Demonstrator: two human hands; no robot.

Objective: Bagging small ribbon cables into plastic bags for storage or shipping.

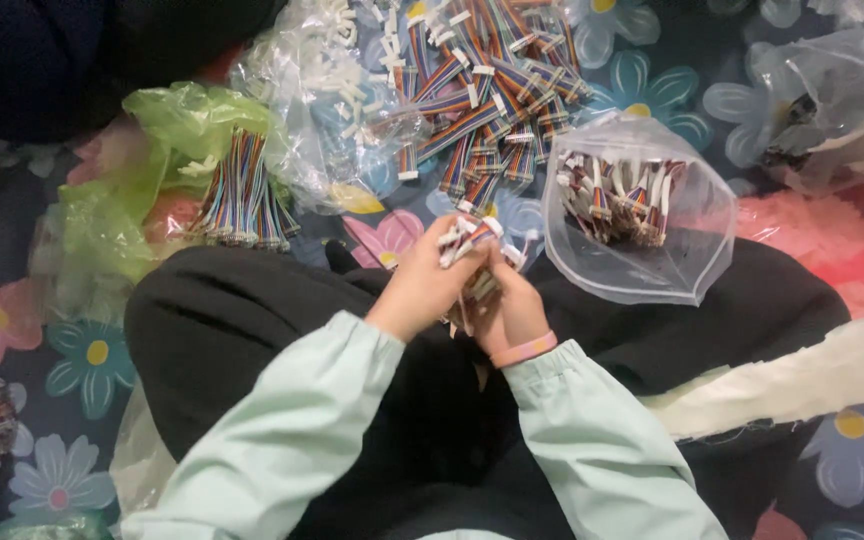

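Over the lap, both hands meet. Left hand (422,285) curled round a small bundle of ribbon cables (472,250), white plugs upward; right hand (512,310) closed on the same bundle from below. Just beyond the right hand: clear bag (652,270) holding finished bundles. Ahead of the hands: loose cable heap (482,90). Left of the left hand: green bag (172,130) with more cables.

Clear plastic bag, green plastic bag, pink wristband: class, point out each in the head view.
clear plastic bag (687,255), head view, bare front wall.
green plastic bag (187,115), head view, crumpled top.
pink wristband (524,350), head view, middle of band.
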